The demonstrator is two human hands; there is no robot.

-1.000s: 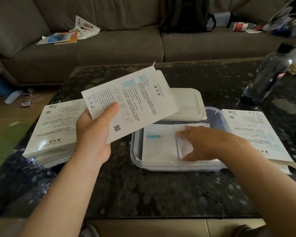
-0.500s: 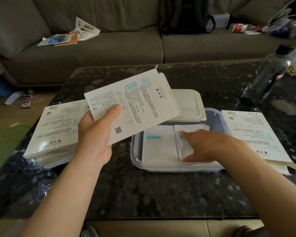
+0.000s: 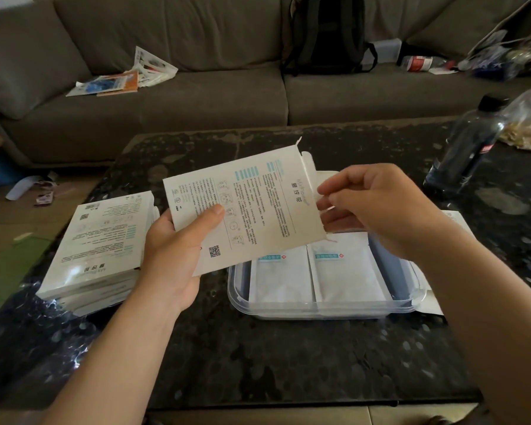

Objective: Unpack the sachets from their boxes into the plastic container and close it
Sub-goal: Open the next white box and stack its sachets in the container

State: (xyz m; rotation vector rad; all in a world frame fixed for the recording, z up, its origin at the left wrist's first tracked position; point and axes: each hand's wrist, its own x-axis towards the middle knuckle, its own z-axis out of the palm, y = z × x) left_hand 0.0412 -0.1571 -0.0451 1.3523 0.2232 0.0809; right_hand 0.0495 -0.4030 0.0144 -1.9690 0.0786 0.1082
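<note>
I saw the left hand (image 3: 169, 259) grip a white box (image 3: 258, 207), the right hand (image 3: 377, 204)'s fingers (image 3: 337, 186) curled at its open end, over two sachets (image 3: 281, 277) in the plastic container (image 3: 319, 312).

Open white box (image 3: 252, 207) tilted above clear container (image 3: 319, 311), sachets (image 3: 344, 277) flat inside

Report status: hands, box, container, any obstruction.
Left hand grips box. Right hand at its open end, grip unclear. Sachets lie in open container. Nothing blocking.

One head-worn wide-angle view looks forward and down, close over the dark tabletop (image 3: 258, 357), with the sofa (image 3: 196, 102) far beyond.
</note>
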